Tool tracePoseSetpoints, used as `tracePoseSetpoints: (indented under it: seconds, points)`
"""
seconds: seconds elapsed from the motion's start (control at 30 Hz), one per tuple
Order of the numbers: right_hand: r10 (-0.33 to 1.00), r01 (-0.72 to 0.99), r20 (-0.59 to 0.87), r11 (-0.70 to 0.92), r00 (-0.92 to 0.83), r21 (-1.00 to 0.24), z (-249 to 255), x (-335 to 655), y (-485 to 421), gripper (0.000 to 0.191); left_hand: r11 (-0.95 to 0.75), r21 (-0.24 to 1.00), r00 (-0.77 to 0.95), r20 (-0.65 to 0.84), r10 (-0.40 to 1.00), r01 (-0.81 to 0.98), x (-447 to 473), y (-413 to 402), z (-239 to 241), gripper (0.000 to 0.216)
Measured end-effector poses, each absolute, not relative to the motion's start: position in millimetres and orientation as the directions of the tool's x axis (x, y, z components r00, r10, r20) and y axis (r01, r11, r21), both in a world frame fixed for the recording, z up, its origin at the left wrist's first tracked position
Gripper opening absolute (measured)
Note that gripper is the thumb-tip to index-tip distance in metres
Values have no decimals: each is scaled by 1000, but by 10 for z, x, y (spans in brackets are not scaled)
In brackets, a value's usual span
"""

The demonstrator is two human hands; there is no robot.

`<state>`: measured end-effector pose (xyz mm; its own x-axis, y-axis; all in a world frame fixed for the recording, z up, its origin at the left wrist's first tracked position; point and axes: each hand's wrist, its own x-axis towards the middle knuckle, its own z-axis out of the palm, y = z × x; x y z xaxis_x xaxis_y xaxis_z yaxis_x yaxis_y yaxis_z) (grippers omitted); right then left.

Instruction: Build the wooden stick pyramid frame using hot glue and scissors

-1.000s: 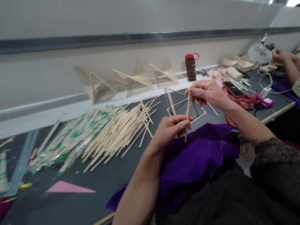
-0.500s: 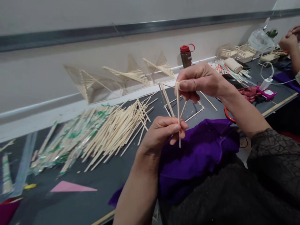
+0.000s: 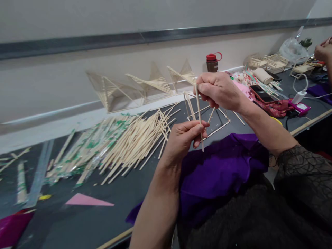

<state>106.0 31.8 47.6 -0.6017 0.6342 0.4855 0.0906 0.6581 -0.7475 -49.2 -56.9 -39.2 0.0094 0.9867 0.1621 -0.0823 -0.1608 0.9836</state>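
Observation:
A thin wooden chopstick (image 3: 199,107) stands nearly upright between my two hands, its lower end leaning slightly right. My right hand (image 3: 219,89) pinches its top end between thumb and fingers. Lower down, my left hand (image 3: 188,135) has thumb and fingers closed around the same stick, and the bottom tip pokes out below. Behind the hands, a frame of glued sticks (image 3: 218,128) rests on the dark table, partly hidden by them. A big heap of loose chopsticks (image 3: 135,145) lies left of my left hand.
Plastic-wrapped chopsticks (image 3: 85,148), a clear ruler (image 3: 40,173) and a pink paper triangle (image 3: 88,200) lie leftward. Twisted stick models (image 3: 153,83) lean by the wall. A bottle (image 3: 212,64), a phone (image 3: 261,94) and a co-worker's hand (image 3: 323,52) are rightward. Purple cloth (image 3: 223,169) covers my lap.
The view has swung a little, so the table's things sit further right. Both hands keep their grip on the chopstick, which now slants slightly more. More of the phone shows.

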Motion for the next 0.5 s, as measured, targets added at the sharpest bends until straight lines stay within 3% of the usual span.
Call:
tracePoseSetpoints:
  seconds: [0.27, 0.5]
  points:
    - [638, 146, 604, 736, -477, -661, 336, 1036, 344, 22, -155, 985, 42, 158, 986, -72, -452, -542, -433, 17]
    - [676, -42, 534, 600, -507, -799, 228, 1028, 455, 21, -106, 983, 98, 121, 988, -149, -434, -559, -435, 19]
